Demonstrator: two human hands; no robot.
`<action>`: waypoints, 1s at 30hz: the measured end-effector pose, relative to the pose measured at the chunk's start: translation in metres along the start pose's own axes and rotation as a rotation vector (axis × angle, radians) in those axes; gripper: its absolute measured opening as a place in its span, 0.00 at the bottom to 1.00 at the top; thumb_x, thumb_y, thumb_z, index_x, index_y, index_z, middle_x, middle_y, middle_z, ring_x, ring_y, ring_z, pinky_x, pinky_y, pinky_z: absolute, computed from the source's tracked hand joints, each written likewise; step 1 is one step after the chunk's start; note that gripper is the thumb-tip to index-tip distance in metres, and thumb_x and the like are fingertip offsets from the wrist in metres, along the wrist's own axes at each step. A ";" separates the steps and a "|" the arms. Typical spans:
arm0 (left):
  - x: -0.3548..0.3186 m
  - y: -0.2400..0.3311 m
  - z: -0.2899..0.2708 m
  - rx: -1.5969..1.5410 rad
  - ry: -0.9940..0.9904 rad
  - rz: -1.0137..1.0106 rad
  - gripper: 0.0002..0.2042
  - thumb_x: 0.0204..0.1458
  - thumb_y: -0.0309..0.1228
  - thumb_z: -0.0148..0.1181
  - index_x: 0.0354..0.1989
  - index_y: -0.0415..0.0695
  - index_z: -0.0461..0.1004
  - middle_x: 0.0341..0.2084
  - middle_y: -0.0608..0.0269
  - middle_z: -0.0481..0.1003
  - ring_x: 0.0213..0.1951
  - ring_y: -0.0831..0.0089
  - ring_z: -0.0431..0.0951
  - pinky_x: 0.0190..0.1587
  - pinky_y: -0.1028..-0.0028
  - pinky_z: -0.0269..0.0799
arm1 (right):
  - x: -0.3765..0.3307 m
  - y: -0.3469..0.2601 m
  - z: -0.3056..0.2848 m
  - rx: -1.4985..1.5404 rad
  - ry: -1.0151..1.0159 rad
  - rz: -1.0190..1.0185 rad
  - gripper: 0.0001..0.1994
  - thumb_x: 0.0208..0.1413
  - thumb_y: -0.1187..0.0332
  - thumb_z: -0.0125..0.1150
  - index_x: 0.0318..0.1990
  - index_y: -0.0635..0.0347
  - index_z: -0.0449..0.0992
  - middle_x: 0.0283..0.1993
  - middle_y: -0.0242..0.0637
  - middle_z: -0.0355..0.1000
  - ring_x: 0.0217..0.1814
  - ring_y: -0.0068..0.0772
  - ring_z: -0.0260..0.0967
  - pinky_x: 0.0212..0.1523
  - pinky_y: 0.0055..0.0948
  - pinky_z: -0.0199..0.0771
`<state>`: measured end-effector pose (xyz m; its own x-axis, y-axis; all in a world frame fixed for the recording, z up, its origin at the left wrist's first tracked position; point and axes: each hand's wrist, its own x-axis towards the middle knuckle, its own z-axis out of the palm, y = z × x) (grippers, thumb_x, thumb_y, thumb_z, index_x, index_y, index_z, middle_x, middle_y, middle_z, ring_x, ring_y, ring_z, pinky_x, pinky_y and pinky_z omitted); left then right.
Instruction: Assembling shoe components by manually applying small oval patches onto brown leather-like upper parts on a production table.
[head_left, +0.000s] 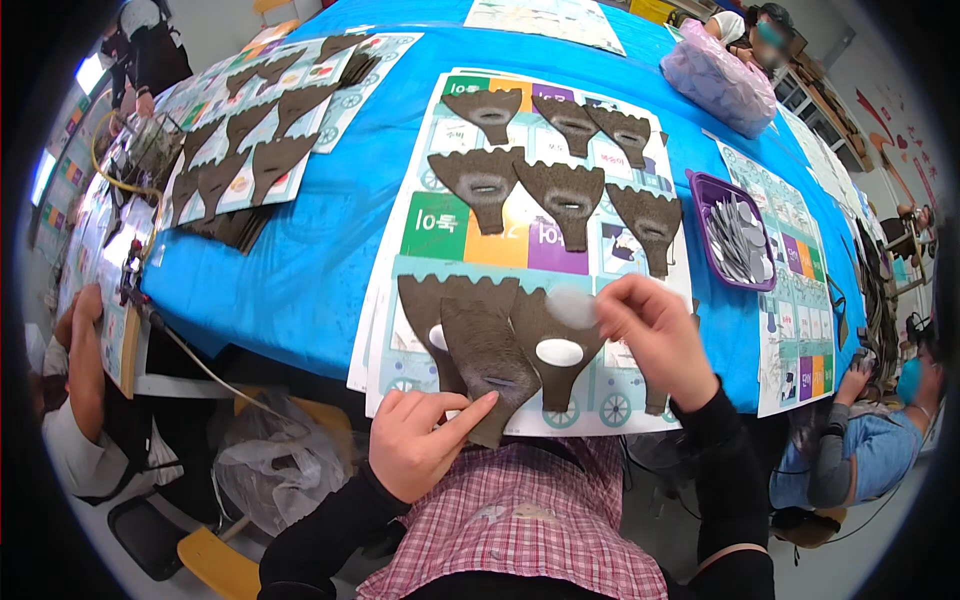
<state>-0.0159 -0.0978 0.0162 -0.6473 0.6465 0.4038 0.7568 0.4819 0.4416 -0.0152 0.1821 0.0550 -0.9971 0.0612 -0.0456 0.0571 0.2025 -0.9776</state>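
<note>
My left hand [424, 440] pinches the narrow lower end of a dark brown fan-shaped felt piece [487, 352] at the table's near edge. My right hand [655, 330] holds a small white oval disc [571, 306] between its fingertips, just above a second brown piece [556, 375] that carries a white oval [559, 351] on its middle. A third brown piece [421, 308] lies under the first, to the left. All rest on a printed paper sheet [600, 412].
Several more brown fan-shaped pieces [565, 195] lie in rows on colourful printed sheets [436, 222] over a blue table cover [310, 260]. A purple tray [703, 190] of white discs stands right. A clear bag [722, 80] sits far right. Other people sit left and right.
</note>
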 end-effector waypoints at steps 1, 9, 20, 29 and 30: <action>-0.005 0.000 0.003 0.018 0.004 -0.006 0.25 0.33 0.21 0.62 0.47 0.49 0.79 0.30 0.71 0.73 0.29 0.72 0.72 0.33 0.71 0.59 | -0.004 0.007 0.010 -0.084 -0.033 -0.049 0.06 0.58 0.69 0.59 0.37 0.64 0.74 0.31 0.29 0.70 0.32 0.19 0.67 0.35 0.21 0.67; -0.030 0.005 0.027 0.083 0.052 0.021 0.23 0.36 0.25 0.61 0.46 0.48 0.79 0.29 0.72 0.72 0.30 0.74 0.72 0.33 0.73 0.62 | -0.016 0.013 0.043 -0.229 -0.080 -0.019 0.07 0.53 0.69 0.64 0.32 0.62 0.76 0.35 0.33 0.66 0.37 0.27 0.64 0.40 0.26 0.65; -0.039 0.001 0.028 0.116 0.081 0.019 0.18 0.38 0.26 0.60 0.42 0.51 0.79 0.34 0.74 0.73 0.33 0.76 0.73 0.34 0.73 0.63 | -0.021 0.029 0.061 -0.496 -0.102 -0.229 0.05 0.47 0.71 0.65 0.28 0.62 0.76 0.38 0.37 0.65 0.44 0.40 0.62 0.43 0.33 0.63; -0.039 0.000 0.029 0.104 0.077 0.017 0.18 0.37 0.26 0.61 0.41 0.51 0.79 0.33 0.74 0.73 0.33 0.77 0.74 0.34 0.73 0.62 | -0.022 0.031 0.062 -0.571 -0.103 -0.237 0.06 0.47 0.70 0.66 0.26 0.61 0.76 0.38 0.37 0.65 0.44 0.40 0.62 0.45 0.35 0.62; -0.038 0.000 0.029 0.101 0.074 0.018 0.18 0.36 0.26 0.61 0.41 0.51 0.79 0.33 0.74 0.73 0.33 0.76 0.74 0.34 0.73 0.62 | -0.022 0.031 0.062 -0.578 -0.104 -0.237 0.06 0.47 0.70 0.66 0.26 0.61 0.76 0.38 0.36 0.65 0.44 0.40 0.62 0.45 0.35 0.62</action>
<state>0.0118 -0.1050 -0.0227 -0.6352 0.6122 0.4708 0.7716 0.5299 0.3519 0.0055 0.1261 0.0128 -0.9841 -0.1396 0.1102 -0.1766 0.6956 -0.6964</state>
